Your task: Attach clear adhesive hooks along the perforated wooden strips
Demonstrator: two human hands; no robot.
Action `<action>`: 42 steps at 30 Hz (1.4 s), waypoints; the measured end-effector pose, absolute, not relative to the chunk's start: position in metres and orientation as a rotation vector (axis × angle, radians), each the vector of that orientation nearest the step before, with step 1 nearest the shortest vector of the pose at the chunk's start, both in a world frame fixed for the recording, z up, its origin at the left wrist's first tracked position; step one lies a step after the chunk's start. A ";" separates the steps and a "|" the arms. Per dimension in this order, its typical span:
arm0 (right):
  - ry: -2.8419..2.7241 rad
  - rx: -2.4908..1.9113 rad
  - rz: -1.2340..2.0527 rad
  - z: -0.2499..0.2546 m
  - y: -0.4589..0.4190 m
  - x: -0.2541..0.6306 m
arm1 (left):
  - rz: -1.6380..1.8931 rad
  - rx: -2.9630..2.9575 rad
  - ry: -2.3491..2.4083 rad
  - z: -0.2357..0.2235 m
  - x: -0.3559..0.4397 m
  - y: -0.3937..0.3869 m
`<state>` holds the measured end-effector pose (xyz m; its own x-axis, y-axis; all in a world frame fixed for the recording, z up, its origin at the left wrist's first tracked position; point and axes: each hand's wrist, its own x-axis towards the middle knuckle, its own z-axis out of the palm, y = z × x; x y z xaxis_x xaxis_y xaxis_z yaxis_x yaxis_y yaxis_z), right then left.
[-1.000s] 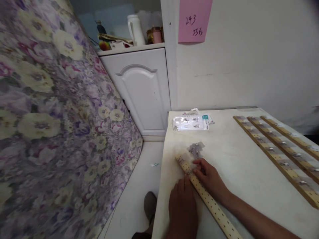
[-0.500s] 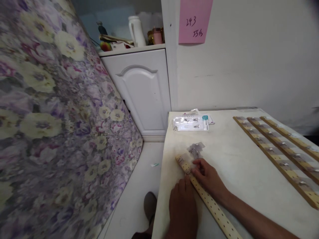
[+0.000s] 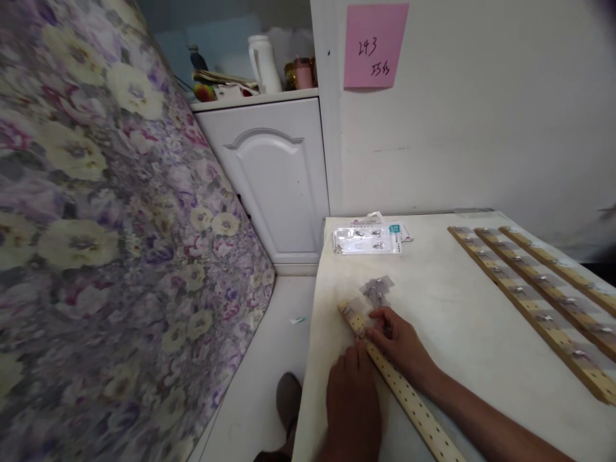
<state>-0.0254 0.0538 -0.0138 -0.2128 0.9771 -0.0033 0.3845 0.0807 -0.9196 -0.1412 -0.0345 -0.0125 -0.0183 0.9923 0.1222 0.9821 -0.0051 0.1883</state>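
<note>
Both hands are in at the strip here: a pale, narrow wooden strip [image 3: 409,398] dotted with dark holes, running slantwise over the near part of the white desk [image 3: 433,263] and out past the bottom of the view. The right hand [image 3: 378,323] comes in from the right, thumb and forefinger bent close together at the strip near its far end; whether a small piece sits between those tips, I can't tell. Over on the left, the left hand [image 3: 353,398] lies low with its back up, fingers curled and fingertips at the strip's left edge; its grip is hidden, so no call on how closed it is or what it has hold of. A clear piece [image 3: 353,307] lies on the far tip of the strip, and just beyond the right hand there's a little heap of clear squares with metal bits [image 3: 378,290]. Farther back, near the wall, a clear blister pack [image 3: 367,239] lies flat with small metal hooks showing inside. And out to the right, well apart from the hands, three wooden strips [image 3: 536,305] lie side by side, each bearing a row of clear squares with shiny fittings.
</note>
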 end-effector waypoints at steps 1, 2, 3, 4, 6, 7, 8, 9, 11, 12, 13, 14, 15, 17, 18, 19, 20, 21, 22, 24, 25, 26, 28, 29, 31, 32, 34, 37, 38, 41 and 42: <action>-1.678 -1.367 1.119 -0.015 0.054 -0.026 | 0.356 2.180 2.175 -0.014 -0.141 -0.034; -1.673 -1.370 1.117 -0.016 0.055 -0.026 | 0.366 2.191 2.168 -0.015 -0.142 -0.034; -1.671 -1.370 1.114 -0.016 0.055 -0.026 | 0.370 2.200 2.163 -0.015 -0.142 -0.033; -1.669 -1.368 1.109 -0.017 0.056 -0.026 | 0.365 2.205 2.160 -0.015 -0.142 -0.033; -1.667 -1.368 1.105 -0.018 0.056 -0.027 | 0.330 2.202 2.153 -0.013 -0.142 -0.032; -1.667 -1.368 1.106 -0.018 0.056 -0.027 | 0.307 2.192 2.151 -0.012 -0.142 -0.032; -1.665 -1.369 1.107 -0.018 0.056 -0.027 | 0.286 2.181 2.146 -0.010 -0.142 -0.032; -1.663 -1.367 1.111 -0.017 0.056 -0.027 | 0.270 2.168 2.138 -0.008 -0.142 -0.032; -1.657 -1.352 1.121 -0.016 0.055 -0.026 | 0.262 2.144 2.120 -0.004 -0.143 -0.033; -1.654 -1.340 1.130 -0.015 0.054 -0.026 | 0.264 2.132 2.112 -0.003 -0.143 -0.034; -1.650 -1.331 1.140 -0.013 0.053 -0.025 | 0.268 2.121 2.102 -0.002 -0.144 -0.034; -1.644 -1.324 1.150 -0.012 0.052 -0.025 | 0.270 2.110 2.094 -0.001 -0.145 -0.035; -1.635 -1.320 1.162 -0.011 0.051 -0.024 | 0.269 2.098 2.086 -0.001 -0.145 -0.035; -1.597 -1.319 1.186 -0.009 0.049 -0.023 | 0.272 2.082 2.071 0.000 -0.146 -0.036; -1.571 -1.321 1.199 -0.008 0.048 -0.021 | 0.281 2.080 2.062 0.001 -0.146 -0.037; -1.550 -1.326 1.202 -0.008 0.046 -0.018 | 0.294 2.081 2.053 0.002 -0.146 -0.037; -1.543 -1.331 1.199 -0.007 0.045 -0.015 | 0.311 2.081 2.047 0.003 -0.147 -0.038; -1.553 -1.340 1.185 -0.007 0.042 -0.010 | 0.324 2.078 2.040 0.004 -0.147 -0.038; -1.582 -1.349 1.162 -0.007 0.038 -0.005 | 0.332 2.074 2.036 0.005 -0.148 -0.039; -1.670 -1.379 1.098 -0.006 0.026 0.006 | 0.335 2.060 2.040 0.008 -0.150 -0.039; -1.720 -1.396 1.065 -0.006 0.018 0.012 | 0.334 2.056 2.042 0.009 -0.150 -0.039; -1.765 -1.417 1.030 -0.007 0.009 0.017 | 0.333 2.051 2.044 0.010 -0.151 -0.040; -1.865 -1.456 0.954 -0.008 -0.011 0.026 | 0.324 2.038 2.046 0.012 -0.154 -0.039; -1.916 -1.476 0.921 -0.009 -0.021 0.030 | 0.317 2.031 2.045 0.012 -0.155 -0.039; -2.015 -1.509 0.877 -0.011 -0.038 0.035 | 0.301 2.028 2.041 0.013 -0.157 -0.038; -2.057 -1.523 0.853 -0.013 -0.044 0.037 | 0.294 2.029 2.043 0.013 -0.158 -0.038; -2.124 -1.551 0.793 -0.015 -0.051 0.038 | 0.298 2.040 2.051 0.014 -0.159 -0.038; -2.196 -1.605 0.684 -0.015 -0.052 0.035 | 0.326 2.041 2.058 0.013 -0.160 -0.039; -2.220 -1.616 0.654 -0.015 -0.052 0.033 | 0.331 2.034 2.056 0.013 -0.161 -0.039; -2.273 -1.609 0.579 -0.011 -0.050 0.026 | 0.324 2.008 2.034 0.012 -0.162 -0.037; -2.283 -1.601 0.559 -0.010 -0.050 0.023 | 0.319 2.002 2.023 0.012 -0.162 -0.037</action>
